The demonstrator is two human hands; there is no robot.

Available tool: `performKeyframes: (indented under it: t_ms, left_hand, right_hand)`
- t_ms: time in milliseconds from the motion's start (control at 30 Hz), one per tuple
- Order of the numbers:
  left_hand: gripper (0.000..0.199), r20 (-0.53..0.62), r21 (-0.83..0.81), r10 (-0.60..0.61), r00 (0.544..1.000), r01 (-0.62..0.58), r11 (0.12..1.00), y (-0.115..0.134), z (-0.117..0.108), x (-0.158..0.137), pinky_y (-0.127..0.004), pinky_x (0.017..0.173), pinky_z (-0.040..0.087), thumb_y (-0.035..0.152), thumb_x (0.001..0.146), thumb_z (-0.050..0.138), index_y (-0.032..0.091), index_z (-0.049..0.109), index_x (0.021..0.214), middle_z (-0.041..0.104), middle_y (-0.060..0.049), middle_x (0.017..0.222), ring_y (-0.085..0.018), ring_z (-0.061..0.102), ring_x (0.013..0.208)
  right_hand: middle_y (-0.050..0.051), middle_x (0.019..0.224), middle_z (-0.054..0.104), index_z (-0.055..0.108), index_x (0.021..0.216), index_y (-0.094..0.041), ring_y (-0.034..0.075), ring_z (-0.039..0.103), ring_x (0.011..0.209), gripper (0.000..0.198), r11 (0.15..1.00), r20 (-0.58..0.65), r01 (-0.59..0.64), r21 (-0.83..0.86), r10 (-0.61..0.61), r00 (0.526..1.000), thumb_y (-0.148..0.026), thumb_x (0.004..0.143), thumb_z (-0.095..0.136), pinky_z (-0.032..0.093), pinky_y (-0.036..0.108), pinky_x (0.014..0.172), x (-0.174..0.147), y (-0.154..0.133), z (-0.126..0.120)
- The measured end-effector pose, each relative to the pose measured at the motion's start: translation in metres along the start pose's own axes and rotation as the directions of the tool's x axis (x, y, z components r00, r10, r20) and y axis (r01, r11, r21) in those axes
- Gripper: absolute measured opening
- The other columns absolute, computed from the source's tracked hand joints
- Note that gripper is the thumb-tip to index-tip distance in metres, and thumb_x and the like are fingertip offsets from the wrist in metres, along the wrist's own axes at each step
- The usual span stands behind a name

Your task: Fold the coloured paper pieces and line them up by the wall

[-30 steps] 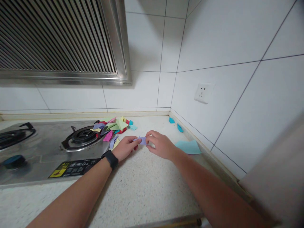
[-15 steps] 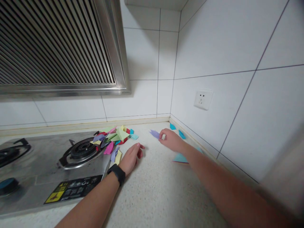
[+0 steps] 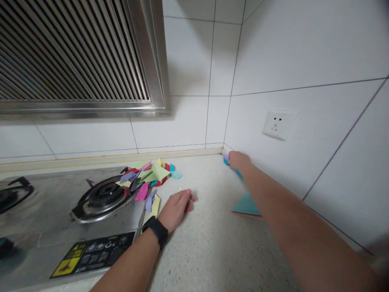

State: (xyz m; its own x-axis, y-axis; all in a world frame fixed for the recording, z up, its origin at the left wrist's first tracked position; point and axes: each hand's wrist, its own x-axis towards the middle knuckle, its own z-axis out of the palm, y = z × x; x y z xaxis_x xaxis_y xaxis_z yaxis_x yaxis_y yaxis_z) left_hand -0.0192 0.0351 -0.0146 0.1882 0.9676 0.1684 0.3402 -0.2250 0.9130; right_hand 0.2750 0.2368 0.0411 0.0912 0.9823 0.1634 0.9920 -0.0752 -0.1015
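At the back right corner of the counter, my right hand [image 3: 239, 159] is closed on a purple folded paper piece [image 3: 225, 155], of which only a small part shows. Right beside it are one blue folded paper piece [image 3: 226, 162] and another, partly hidden [image 3: 240, 174]. My left hand [image 3: 177, 207], with a black watch on the wrist, rests on the counter with loosely bent fingers and nothing in them. Left of it lie a purple folded piece [image 3: 150, 200] and a yellow folded piece [image 3: 155, 205]. A pile of coloured folded papers [image 3: 148, 175] overlaps the stove's edge.
A stack of coloured paper sheets [image 3: 246, 205], light blue on top, lies partly under my right forearm. The steel gas stove [image 3: 60, 227] takes up the left side, with a range hood [image 3: 159, 81] above. A power socket [image 3: 279, 125] is on the right tiled wall.
My right hand has carried the purple folded paper right and back, from mid-counter to the corner beside the blue pieces. My left hand stays on the counter. The view has shifted slightly.
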Motion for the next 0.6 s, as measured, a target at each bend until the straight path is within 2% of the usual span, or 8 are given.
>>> performKeyframes:
  t_ms: [167,433,600]
  left_hand:
    - [0.048,0.033,0.053,0.013,0.999,-0.015,0.998,-0.002,-0.001,0.003,-0.024,0.056,0.033,0.051,0.093,0.035,0.016,0.066,0.085,0.056,0.000,0.063,-0.012,0.047,0.058]
    - [0.036,0.068,0.096,0.027,0.997,-0.033,0.995,-0.007,-0.001,0.005,-0.022,0.055,0.032,0.038,0.092,0.038,0.017,0.067,0.088,0.058,0.000,0.065,-0.011,0.046,0.057]
    - [0.034,0.064,0.119,0.026,0.998,-0.034,0.992,-0.009,-0.001,0.007,-0.022,0.055,0.032,0.036,0.091,0.039,0.017,0.067,0.087,0.060,0.000,0.065,-0.011,0.047,0.057]
  right_hand:
    - [0.018,0.119,0.063,0.058,0.123,-0.020,0.031,0.059,0.108,0.037,0.990,0.004,0.031,-0.138,-0.031,1.000,-0.030,0.088,0.052,0.044,0.044,0.085,0.012,0.003,0.013]
    - [0.024,0.119,0.060,0.065,0.115,-0.010,0.036,0.059,0.108,0.038,0.965,0.076,0.099,-0.244,-0.083,0.994,-0.032,0.086,0.053,0.045,0.046,0.084,0.023,0.009,0.022]
    - [0.020,0.123,0.059,0.063,0.120,-0.018,0.033,0.060,0.106,0.037,0.949,0.135,0.184,-0.254,-0.154,0.979,-0.028,0.086,0.053,0.046,0.043,0.082,0.029,0.010,0.021]
